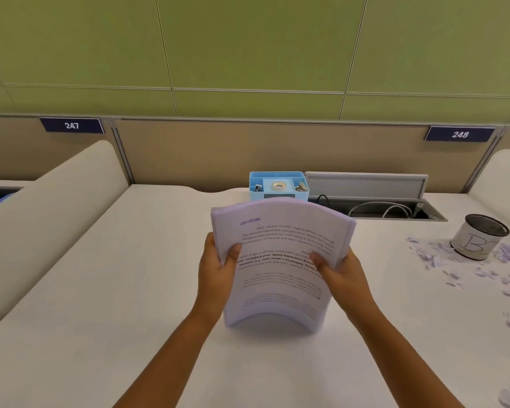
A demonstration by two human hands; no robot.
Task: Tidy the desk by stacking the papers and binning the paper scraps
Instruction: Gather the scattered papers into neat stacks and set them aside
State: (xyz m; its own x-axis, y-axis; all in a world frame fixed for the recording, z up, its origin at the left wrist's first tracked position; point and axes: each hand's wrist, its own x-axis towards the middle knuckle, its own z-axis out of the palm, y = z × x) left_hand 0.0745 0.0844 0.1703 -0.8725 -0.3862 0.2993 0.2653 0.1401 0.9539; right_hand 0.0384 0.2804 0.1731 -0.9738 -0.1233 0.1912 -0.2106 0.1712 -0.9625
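Both forearms reach forward, converging toward centre. Left hand (215,267) grips the left edge of the stack (280,260), thumb on the front. Right hand (340,273) grips the right edge, thumb on the front. Remaining fingers hidden behind.

Two dark blue plates on the partition carry white numbers: the left plate (72,125) reads "247" and the right plate (460,134) reads "248". The top sheet of the paper stack (280,260) bears a purple "RECEIVED" stamp, upside down to the camera, above printed lines too blurred to read. The metal can (477,236) shows a large handwritten "B".
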